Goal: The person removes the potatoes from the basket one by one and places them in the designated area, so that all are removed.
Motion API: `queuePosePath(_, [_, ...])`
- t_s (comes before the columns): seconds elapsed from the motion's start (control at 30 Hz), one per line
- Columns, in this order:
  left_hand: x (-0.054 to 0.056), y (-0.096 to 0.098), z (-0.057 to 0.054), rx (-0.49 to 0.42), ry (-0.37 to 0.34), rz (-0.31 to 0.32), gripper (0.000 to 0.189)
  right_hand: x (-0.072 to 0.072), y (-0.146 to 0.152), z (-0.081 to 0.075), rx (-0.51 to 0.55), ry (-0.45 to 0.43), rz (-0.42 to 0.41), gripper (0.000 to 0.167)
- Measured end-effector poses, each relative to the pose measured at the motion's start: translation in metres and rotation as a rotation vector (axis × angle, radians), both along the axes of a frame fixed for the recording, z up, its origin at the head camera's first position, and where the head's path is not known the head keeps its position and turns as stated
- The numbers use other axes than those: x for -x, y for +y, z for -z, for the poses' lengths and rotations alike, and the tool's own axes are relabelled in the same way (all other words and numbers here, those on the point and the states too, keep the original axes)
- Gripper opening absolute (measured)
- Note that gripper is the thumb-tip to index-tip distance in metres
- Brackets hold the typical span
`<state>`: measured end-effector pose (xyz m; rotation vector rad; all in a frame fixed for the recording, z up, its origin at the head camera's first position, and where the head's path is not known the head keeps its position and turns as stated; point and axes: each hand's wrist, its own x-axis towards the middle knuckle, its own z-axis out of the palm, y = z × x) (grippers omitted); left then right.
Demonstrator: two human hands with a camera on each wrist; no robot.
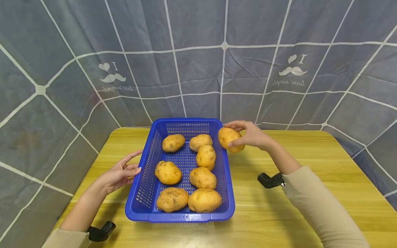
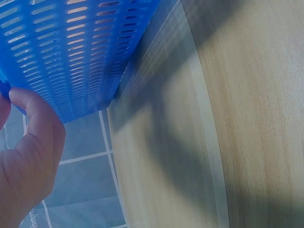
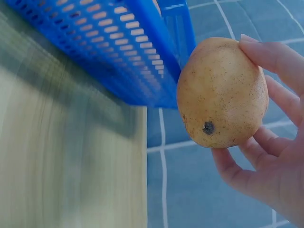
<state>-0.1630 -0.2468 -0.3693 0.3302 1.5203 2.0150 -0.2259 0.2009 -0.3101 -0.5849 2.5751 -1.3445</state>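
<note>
A blue plastic basket (image 1: 145, 216) with slotted walls stands on the table and holds several potatoes, among them one potato (image 1: 168, 173) at the left side and another (image 1: 204, 200) in the front right corner. My left hand (image 1: 119, 174) pinches the basket's left rim; in the left wrist view its thumb (image 2: 35, 107) lies at the rim. Just outside the right rim, my right hand (image 1: 252, 135) grips a potato (image 1: 229, 138) between thumb and fingers. The right wrist view shows this potato (image 3: 223, 92) with a dark spot, raised beside the basket wall.
The wood-grain table (image 1: 273, 220) extends to both sides of the basket. A grey curtain (image 1: 198, 75) with white lines hangs behind the table and along its sides. Each wrist wears a black mount, one at the left sleeve (image 1: 66, 237) and one at the right sleeve (image 1: 316, 203).
</note>
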Motion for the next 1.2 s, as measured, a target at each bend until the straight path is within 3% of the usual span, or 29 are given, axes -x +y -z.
queuePosePath(0.7, [-0.003,0.002,-0.003,-0.009,-0.015,0.000,0.054,0.002,0.042,0.028,-0.003,-0.045,0.085,0.063])
queuePosePath(1.2, [-0.002,0.000,-0.002,-0.012,-0.010,0.000,0.054,0.009,0.047,0.059,0.062,-0.072,0.159,0.064])
